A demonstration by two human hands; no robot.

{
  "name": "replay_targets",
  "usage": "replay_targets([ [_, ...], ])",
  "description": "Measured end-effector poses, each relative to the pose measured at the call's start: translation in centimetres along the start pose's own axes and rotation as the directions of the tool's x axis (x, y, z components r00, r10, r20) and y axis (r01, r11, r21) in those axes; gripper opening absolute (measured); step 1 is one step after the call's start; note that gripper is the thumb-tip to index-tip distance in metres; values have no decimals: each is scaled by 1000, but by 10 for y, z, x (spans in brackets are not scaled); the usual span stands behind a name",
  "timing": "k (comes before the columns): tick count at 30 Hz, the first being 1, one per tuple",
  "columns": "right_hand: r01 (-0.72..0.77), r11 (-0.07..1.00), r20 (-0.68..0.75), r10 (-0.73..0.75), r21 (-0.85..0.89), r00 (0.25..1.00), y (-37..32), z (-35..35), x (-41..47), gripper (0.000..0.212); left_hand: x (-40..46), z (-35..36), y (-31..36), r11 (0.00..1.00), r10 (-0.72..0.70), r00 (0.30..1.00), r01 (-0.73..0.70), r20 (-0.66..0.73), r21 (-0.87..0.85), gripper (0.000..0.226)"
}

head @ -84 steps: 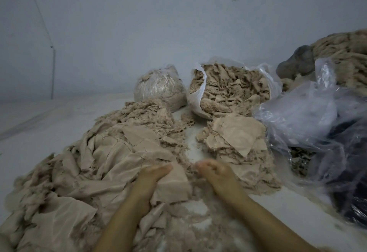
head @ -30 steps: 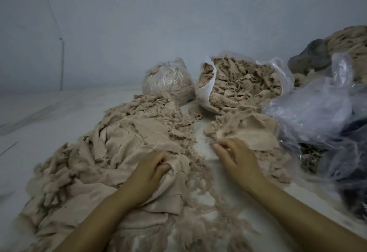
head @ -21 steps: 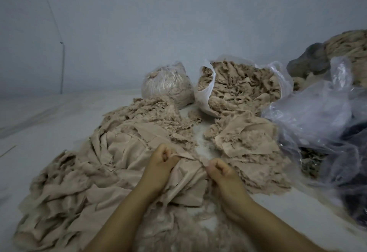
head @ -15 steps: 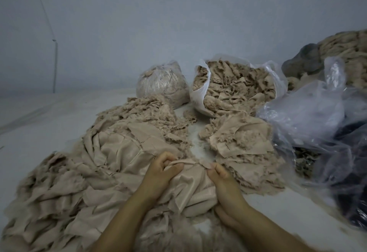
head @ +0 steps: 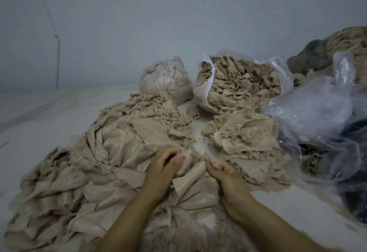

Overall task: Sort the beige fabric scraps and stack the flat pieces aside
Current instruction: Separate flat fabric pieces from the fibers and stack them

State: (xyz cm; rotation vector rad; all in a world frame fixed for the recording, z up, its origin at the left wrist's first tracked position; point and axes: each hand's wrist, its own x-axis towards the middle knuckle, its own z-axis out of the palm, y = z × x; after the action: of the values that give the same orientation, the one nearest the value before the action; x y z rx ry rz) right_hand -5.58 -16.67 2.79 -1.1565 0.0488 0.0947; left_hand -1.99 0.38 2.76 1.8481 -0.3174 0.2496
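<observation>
Farthest left, the big heap of beige scraps [head: 83,172] sprawls over the pale counter [head: 29,116], folded sheets tumbled in with frayed bits. At its near edge the left hand [head: 164,170] has its fingers curled round the top edge of a gathered piece of fabric [head: 190,184]. The right hand [head: 224,174] pinches the same piece from the other side, so both hands hold it bunched between them.

To my eye this is the picking-out step: one piece is being worked loose from the heap and is not yet spread. Next it wants lifting free and pulling flat, to judge whether it belongs with the flat ones.

Just right of the hands lies the smaller stack of flat pieces [head: 248,142], likely the place to lay it, square on top. Behind that, an open plastic bag of scraps [head: 238,85] leans, with a tied bag [head: 164,79] to its left and loose clear plastic [head: 313,116] at far right.
</observation>
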Motion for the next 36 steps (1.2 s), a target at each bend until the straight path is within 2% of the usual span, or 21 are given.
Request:
replay_targets([
  [2, 38, 998, -33, -37, 45, 999, -2, 2, 0, 12, -2, 2, -1, 995, 25, 990, -39, 142, 96, 36],
  [4, 37, 988, -77, -26, 150, 997, -3, 0, 0, 12, -4, 2, 3, 986, -13, 971, -28, 240, 166, 31],
  [5, 27, 978, -91, -9, 208, 996, -3, -1, -1, 11, -3, 2, 5, 991, -34, 973, 3, 230, 137, 29],
  [8, -1, 958, -58, 19, 288, 998, -2, 3, -4, 14, -1, -2, 13, 960, -147, 987, 159, 67, -230, 25],
  [12, -23, 957, 16, 19, 288, 1000, 1, 6, -6, 19, -2, -2, 17, 836, -270, 963, 244, 19, -491, 35],
  [14, -25, 975, 130, -4, 223, 992, -3, 4, -8, 24, -4, 0, 15, 862, -256, 967, 232, 8, -450, 47],
  [16, -14, 999, 223, 3, 49, 975, -8, 2, -9, 36, -7, 4, 17, 933, -162, 987, 161, 27, -321, 41],
  [18, -44, 985, 199, 77, -167, 977, -7, 1, -9, 39, -7, 8, 14, 972, -70, 996, 81, 58, -221, 31],
  [20, -44, 956, 203, 106, -289, 973, -3, 3, -9, 29, -6, 10, 12, 984, -58, 998, 59, 13, -171, 29],
  [22, 22, 966, 182, 26, -258, 983, -4, 2, -7, 17, -2, 7, 10, 941, -197, 974, 156, -110, -300, 33],
  [24, 62, 993, 112, -50, -104, 992, -8, -4, -5, 14, 0, 1, 12, 888, -289, 939, 191, -187, -418, 37],
  [26, 104, 993, 57, -100, -58, 993, -12, -6, -5, 12, -3, -1, 13, 948, -167, 967, 103, -194, -302, 40],
  [27, 122, 990, 36, -120, -76, 992, -11, -5, -5, 12, -6, 1, 13, 974, -64, 987, 30, -146, -225, 40],
  [29, 157, 981, 3, -157, -114, 988, -6, -1, -3, 14, -12, 8, 19, 995, 60, 997, -56, 47, -82, 23],
  [30, 183, 974, 2, -185, -135, 983, -4, 1, -3, 15, -15, 14, 23, 998, 52, 983, -47, 175, -37, 14],
  [31, 217, 962, 4, -219, -165, 976, -2, 3, -2, 14, -16, 20, 22, 999, 46, 966, -43, 256, -16, 24],
  [32, 259, 942, -3, -266, -213, 964, -1, 3, -1, 12, -18, 25, 23, 999, 42, 964, -35, 261, -32, 35],
  [34, 317, 887, -66, -358, -335, 931, 2, -2, 3, 21, -16, 29, 22, 974, -39, 997, 53, 69, -221, 40],
  [36, 314, 828, -144, -420, -465, 896, 2, -11, 8, 31, -8, 20, 21, 857, -293, 951, 214, -102, -468, 27],
])
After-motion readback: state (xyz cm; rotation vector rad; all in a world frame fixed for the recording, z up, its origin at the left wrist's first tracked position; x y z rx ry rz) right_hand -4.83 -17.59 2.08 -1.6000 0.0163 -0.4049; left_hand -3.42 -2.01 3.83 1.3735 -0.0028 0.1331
